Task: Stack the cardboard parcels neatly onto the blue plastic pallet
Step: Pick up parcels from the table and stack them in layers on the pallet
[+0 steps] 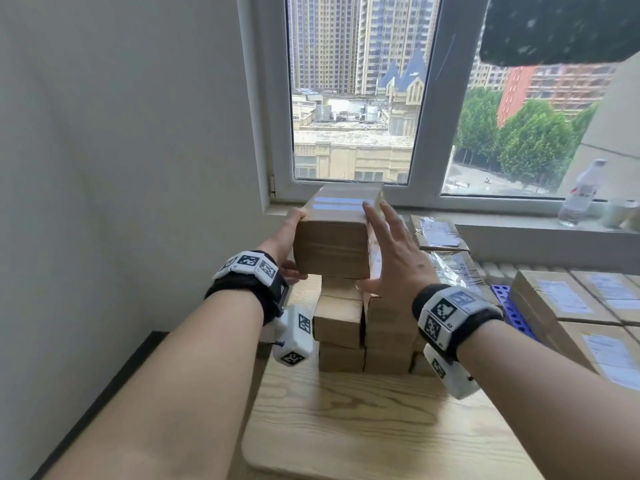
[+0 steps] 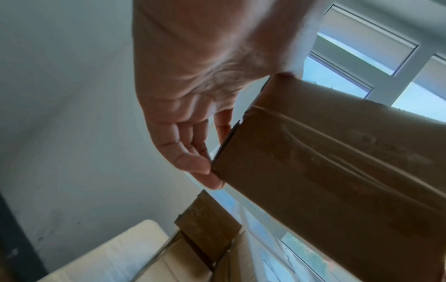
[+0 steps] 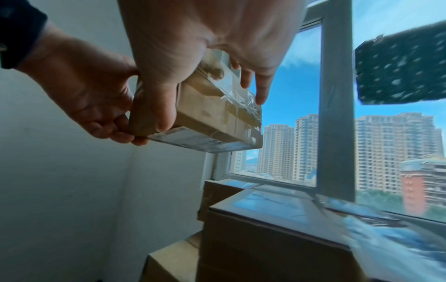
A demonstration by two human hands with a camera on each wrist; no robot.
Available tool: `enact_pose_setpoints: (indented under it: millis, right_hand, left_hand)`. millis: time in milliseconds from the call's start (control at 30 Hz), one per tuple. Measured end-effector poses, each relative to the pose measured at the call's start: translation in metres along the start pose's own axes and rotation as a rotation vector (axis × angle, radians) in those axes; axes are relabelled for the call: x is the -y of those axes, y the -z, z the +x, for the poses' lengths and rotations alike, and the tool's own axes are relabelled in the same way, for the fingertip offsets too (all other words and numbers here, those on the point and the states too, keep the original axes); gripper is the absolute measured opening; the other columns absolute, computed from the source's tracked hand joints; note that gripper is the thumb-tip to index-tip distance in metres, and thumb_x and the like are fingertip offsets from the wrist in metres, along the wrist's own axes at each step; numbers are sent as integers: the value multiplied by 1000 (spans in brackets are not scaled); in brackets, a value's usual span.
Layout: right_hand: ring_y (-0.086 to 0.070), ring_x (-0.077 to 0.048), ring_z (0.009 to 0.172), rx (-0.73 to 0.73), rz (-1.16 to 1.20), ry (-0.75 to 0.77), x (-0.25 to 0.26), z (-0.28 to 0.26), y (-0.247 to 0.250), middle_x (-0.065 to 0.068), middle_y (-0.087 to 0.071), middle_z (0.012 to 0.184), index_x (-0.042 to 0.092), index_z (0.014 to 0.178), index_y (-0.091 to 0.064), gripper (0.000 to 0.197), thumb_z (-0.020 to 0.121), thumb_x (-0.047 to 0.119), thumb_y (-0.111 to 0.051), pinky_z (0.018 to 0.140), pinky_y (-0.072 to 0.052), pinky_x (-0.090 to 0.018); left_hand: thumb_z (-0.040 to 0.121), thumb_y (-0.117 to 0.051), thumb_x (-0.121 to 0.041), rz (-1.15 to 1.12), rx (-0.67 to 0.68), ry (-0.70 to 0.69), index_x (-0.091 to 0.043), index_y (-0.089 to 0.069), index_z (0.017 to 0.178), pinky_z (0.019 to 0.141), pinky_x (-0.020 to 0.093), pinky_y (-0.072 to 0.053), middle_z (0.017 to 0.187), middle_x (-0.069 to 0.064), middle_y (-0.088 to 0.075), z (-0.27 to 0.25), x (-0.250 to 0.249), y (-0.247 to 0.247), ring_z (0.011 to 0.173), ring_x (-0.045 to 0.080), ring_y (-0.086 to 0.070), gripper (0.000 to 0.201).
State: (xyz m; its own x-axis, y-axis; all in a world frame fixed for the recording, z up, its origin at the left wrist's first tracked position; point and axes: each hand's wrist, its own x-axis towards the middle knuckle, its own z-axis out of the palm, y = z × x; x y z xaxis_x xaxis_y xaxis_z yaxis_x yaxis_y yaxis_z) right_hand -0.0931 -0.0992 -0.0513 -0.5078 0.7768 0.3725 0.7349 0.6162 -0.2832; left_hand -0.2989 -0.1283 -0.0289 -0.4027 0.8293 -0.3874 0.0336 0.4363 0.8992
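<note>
I hold a taped brown cardboard parcel (image 1: 332, 244) (image 2: 337, 162) (image 3: 212, 114) in the air between both hands, just above a stack of parcels (image 1: 341, 323) (image 3: 265, 238). My left hand (image 1: 284, 244) (image 2: 188, 114) (image 3: 91, 95) grips its left end, fingers curled round the edge and thumb beneath. My right hand (image 1: 391, 251) (image 3: 193, 38) presses flat on the right side, fingers straight and spread, thumb at the lower edge. A strip of the blue pallet (image 1: 510, 308) shows to the right of the stack, mostly hidden by parcels.
The stack stands at the far end of a light wooden table (image 1: 363, 427), close to the left wall and the window sill. More labelled parcels (image 1: 561, 299) lie at the right. A plastic bottle (image 1: 581, 195) stands on the sill. A dark object (image 1: 561, 26) hangs at the upper right.
</note>
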Motion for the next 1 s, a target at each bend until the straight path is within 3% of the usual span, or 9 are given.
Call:
enact_pose_setpoints:
  millis: [133,367,533,600,667,733,867,933,1000]
  right_hand:
    - [-6,-20,150,-75,-49,-32,-21,-19,15,10,25,159,56,131,35,141,66,31,-87,108,-38,-35]
    - [-9,-22,150,-132,-129,-104,-64,-60,51,8,22,160,48,140,25,133,67,34,-85,107,-43,-40]
    - [-9,-22,150,-236,-169,-123,-104,-85,80,2,4,164,30,154,3,127,63,45,-84,116,-26,-41]
    - [-10,-25,149,-264,-164,-122,-120,-97,94,-2,-5,163,21,155,-6,124,61,44,-84,120,-22,-42]
    - [-19,-28,147,-307,-128,-157,-141,-111,108,-5,-18,160,17,153,-13,122,57,43,-85,119,-25,-45]
    - [-35,-28,136,-363,-61,-234,-163,-127,124,-5,-35,148,19,148,-19,119,52,43,-84,110,-37,-46]
    - [-46,-17,116,-414,101,-402,-208,-165,159,2,-46,130,23,145,-26,109,53,42,-82,95,-44,-33]
    - [-51,-15,111,-434,217,-486,-234,-185,172,3,-50,124,24,141,-33,105,51,51,-78,95,-47,-34]
    - [-57,-14,108,-451,347,-555,-262,-205,184,4,-56,119,26,137,-39,98,51,51,-78,95,-48,-34]
  left_hand:
    - [75,-43,-81,54,91,-72,-15,-52,125,48,22,-47,102,19,-66,-9,-14,-25,67,25,-66,84]
    - [81,-44,-74,73,233,-111,-16,-53,113,51,24,-47,94,14,-60,-22,-29,-79,75,26,-64,67]
    - [83,-40,-77,137,298,-146,-18,-53,92,60,27,-42,88,18,-65,-40,-48,-130,79,29,-63,61]
    - [84,-35,-79,170,321,-179,-16,-55,95,61,28,-38,92,17,-65,-49,-57,-154,78,28,-63,68]
    - [90,-29,-75,157,351,-246,-15,-54,104,58,28,-36,97,11,-61,-61,-64,-184,74,22,-58,67]
    - [91,-27,-74,154,372,-290,-16,-57,110,61,28,-37,97,6,-61,-74,-68,-218,75,19,-55,68]
    - [83,-32,-82,130,405,-376,-17,-60,126,69,33,-48,116,9,-67,-96,-66,-295,82,18,-63,83]
    - [75,-34,-89,122,432,-381,-18,-61,124,83,39,-53,112,10,-69,-106,-63,-333,91,23,-66,90]
    - [66,-36,-94,129,464,-365,-18,-62,116,89,41,-51,109,10,-69,-118,-60,-367,98,26,-65,94]
